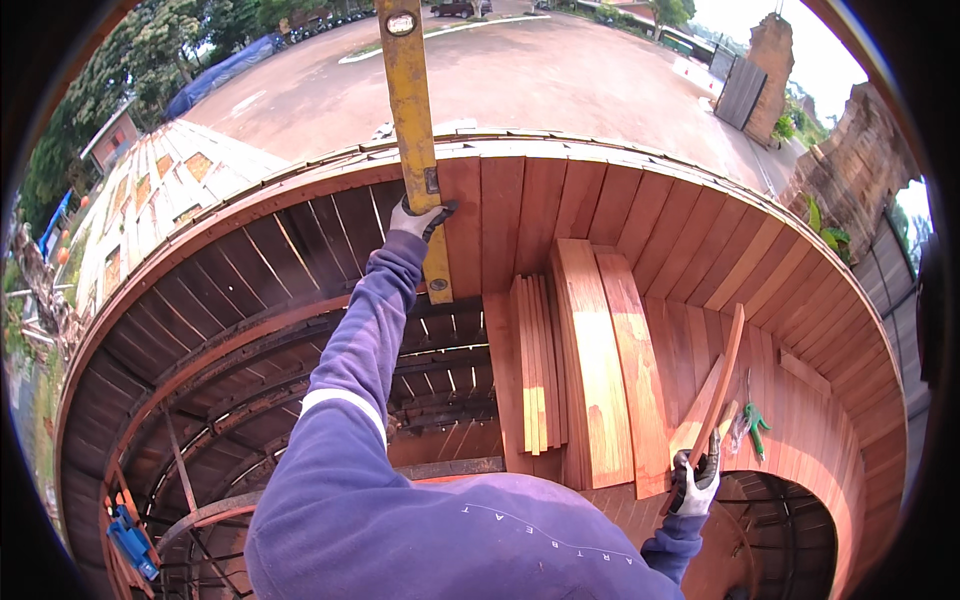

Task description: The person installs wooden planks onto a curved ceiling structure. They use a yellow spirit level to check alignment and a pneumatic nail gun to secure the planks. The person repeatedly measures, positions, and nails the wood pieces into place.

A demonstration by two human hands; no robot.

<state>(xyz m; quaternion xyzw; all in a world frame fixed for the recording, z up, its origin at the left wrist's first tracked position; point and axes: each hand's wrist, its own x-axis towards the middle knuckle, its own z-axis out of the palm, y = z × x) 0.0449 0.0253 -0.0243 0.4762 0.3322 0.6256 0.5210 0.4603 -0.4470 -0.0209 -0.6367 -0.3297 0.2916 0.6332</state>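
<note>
My gloved left hand (418,219) is closed on a long yellow spirit level (406,110), held against the inner face of the curved timber wall (509,205) where reddish planks meet dark boards. My gloved right hand (696,483) is closed around a thin, narrow wooden strip (729,360) that slants up to the right. Just right of that hand are a green caulking or glue gun (756,430) and a small clear plastic item (738,428). Loose boards (590,370) lie stacked between my hands, beside a bundle of narrower slats (537,360).
Dark metal framing (215,512) curves across the lower left, with a blue tool (133,540) among wood pieces. An arched opening (785,530) is at the lower right. Beyond the rim are a paved yard (520,70), trees, a blue tarp (220,75) and rocky pillars (768,75).
</note>
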